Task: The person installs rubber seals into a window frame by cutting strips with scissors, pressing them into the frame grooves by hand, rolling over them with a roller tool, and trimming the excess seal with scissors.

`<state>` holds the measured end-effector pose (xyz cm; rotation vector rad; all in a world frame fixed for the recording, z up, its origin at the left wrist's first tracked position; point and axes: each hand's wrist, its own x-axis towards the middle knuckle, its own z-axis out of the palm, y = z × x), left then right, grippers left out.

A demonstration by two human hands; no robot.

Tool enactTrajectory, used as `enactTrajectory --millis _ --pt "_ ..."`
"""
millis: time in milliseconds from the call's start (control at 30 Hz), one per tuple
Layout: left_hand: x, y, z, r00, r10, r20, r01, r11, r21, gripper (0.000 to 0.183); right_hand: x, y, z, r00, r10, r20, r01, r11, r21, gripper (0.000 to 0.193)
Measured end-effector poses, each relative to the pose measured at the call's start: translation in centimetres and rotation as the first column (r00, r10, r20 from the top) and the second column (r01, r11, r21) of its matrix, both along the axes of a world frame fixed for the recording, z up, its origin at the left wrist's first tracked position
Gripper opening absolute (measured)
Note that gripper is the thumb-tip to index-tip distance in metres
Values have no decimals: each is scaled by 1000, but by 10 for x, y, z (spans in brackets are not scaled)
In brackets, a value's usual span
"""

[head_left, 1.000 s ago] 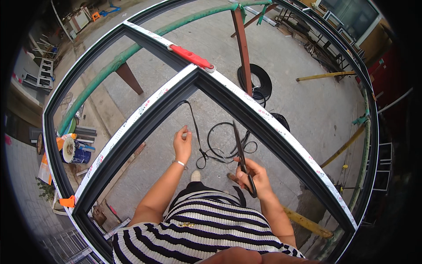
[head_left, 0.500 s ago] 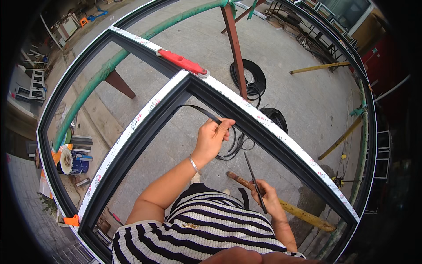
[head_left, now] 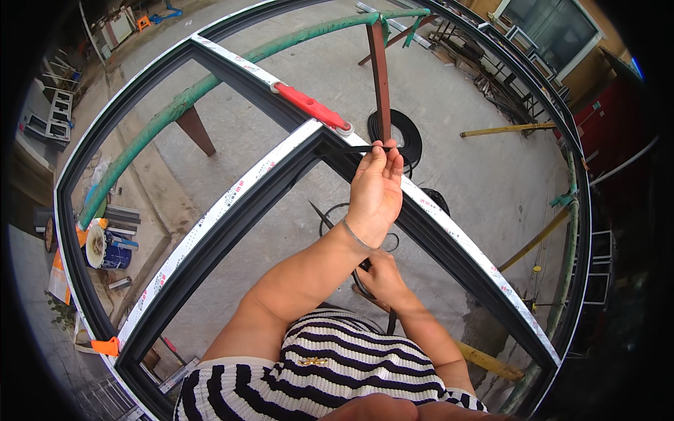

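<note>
My left hand (head_left: 378,193) pinches a thin black rubber strip (head_left: 356,149) between thumb and fingers at the inner corner of the window frame (head_left: 239,188). From the fingertips the strip runs to the frame's dark groove. Below my left wrist, my right hand (head_left: 382,279) is closed round dark scissors (head_left: 324,219), the narrow blade pointing up and left; my left forearm covers part of them. A red-handled roller tool (head_left: 312,105) lies across the frame's white-filmed bar, just beyond the corner.
Green-wrapped rails (head_left: 165,105) on brown metal legs (head_left: 380,84) run beneath the frame. Coils of black strip (head_left: 406,140) lie on the concrete floor. At left stands a blue bucket (head_left: 116,254); yellow poles (head_left: 491,361) slant at right. An orange clip (head_left: 107,346) sits at the near-left corner.
My left hand has moved up and right with the strip, toward the frame's corner bar. My right hand has come up and left with the scissors, beneath my left wrist.
</note>
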<state>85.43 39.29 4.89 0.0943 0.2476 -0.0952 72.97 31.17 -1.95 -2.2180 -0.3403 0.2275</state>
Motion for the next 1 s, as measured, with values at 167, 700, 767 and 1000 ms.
enactTrajectory --millis 167,700,767,1000 --pt "-1 7 13 1000 -22 12 23 991 -135 8 36 29 3 995 13 98 -41 958 283 44" --pt "22 40 -13 997 -31 -70 16 977 -212 12 59 38 28 967 -173 188 211 956 -202 21" --pt "13 35 -13 993 -85 -81 69 981 -182 17 59 30 17 966 -172 196 208 961 -183 21" --pt "9 33 -12 992 -51 -120 28 982 -184 16 42 32 22 954 -226 197 240 969 -52 26"
